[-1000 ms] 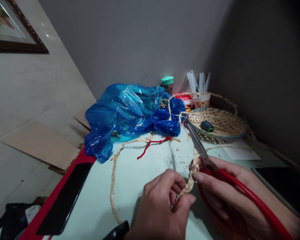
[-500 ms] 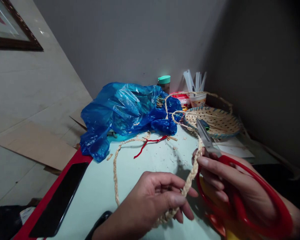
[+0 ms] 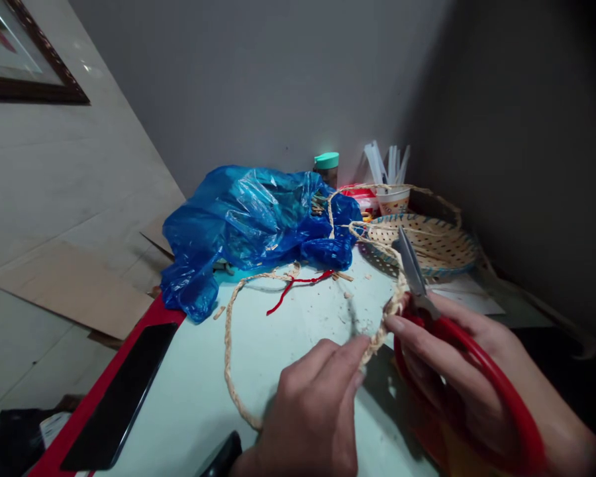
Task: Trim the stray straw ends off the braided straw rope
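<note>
The left hand (image 3: 318, 411) has closed its grip over the braided cord (image 3: 376, 343), back of the hand toward the camera; half a second ago its fingers were spread and the cord lay loosely across them. That grip now sits higher along the cord, nearer the right hand (image 3: 451, 351), with only a short stretch of braid between the two. The right hand's grip is also closed, thumb and fingers pinching the cord, while the same hand carries the red-handled scissors (image 3: 417, 285). Their blades look together and point up and away, beside the cord's upper part, tilted a little more upright than before. Left of the left grip, the cord's far run curves over the table (image 3: 193, 371), more of its lower bend now in view. Beyond the grips lie the red yarn (image 3: 298, 281) and the blue plastic bag (image 3: 248, 218), much as they were. Past the right grip is the woven basket (image 3: 444, 255), with the paper cup (image 3: 393, 200) behind it. The black phone (image 3: 122, 397) lies well to the left of both grips.
</note>
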`<state>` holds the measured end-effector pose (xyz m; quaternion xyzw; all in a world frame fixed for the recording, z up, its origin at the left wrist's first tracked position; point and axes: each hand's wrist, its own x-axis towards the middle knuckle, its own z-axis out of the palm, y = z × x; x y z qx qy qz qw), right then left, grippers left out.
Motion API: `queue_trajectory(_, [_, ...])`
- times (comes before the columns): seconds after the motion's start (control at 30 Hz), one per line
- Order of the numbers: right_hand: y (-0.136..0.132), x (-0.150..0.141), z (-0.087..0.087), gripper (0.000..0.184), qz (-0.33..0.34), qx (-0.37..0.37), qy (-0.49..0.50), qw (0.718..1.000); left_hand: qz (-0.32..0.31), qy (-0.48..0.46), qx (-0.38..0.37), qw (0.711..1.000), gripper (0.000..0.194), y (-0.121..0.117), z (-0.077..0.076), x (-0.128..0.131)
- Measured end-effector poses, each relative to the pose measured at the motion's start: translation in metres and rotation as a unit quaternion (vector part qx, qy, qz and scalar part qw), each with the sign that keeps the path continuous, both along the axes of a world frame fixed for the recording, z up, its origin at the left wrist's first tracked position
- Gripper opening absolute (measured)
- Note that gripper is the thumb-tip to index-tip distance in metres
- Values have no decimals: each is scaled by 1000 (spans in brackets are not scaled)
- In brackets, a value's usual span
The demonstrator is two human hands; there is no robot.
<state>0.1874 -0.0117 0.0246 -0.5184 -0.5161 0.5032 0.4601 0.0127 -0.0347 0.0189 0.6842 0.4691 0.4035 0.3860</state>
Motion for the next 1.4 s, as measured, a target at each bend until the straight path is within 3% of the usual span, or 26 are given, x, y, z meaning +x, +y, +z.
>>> queue_trajectory(0.07, [1, 3, -2, 27, 1, 82, -108, 991, -10, -30, -53, 998, 33, 0, -3, 0])
queue_trajectory(0.13, [1, 5, -5, 26, -20, 166, -213, 963, -19, -108, -171, 979, 34, 2, -4, -2])
queue_trajectory(0.23, [-1, 7, -14, 29, -71, 273, -335, 899, -46, -290, -303, 907, 38, 8, -3, -4])
queue_trajectory(0.3, [-2, 7, -19, 31, -78, 345, -401, 845, -70, -390, -310, 864, 38, 11, 0, -5])
queue_trajectory(0.37, [-2, 8, -24, 37, -61, 397, -456, 795, -78, -438, -301, 844, 25, 13, 3, -6])
queue_trajectory(0.43, [-1, 9, -27, 42, -44, 424, -491, 759, -78, -453, -295, 837, 15, 13, 6, -7])
queue_trajectory(0.57, [1, 12, -32, 45, -21, 482, -504, 716, -70, -458, -292, 837, 16, 12, 11, -9])
queue_trajectory(0.93, [-5, 20, -38, 69, -24, 488, -491, 721, -71, -392, -302, 866, 28, 8, 17, -11])
queue_trajectory(1.3, [-8, 22, -37, 67, -21, 494, -475, 728, -52, -403, -314, 858, 24, 8, 21, -13])
queue_trajectory(1.4, [-5, 22, -34, 61, -14, 508, -489, 709, -27, -420, -312, 852, 15, 7, 26, -13])
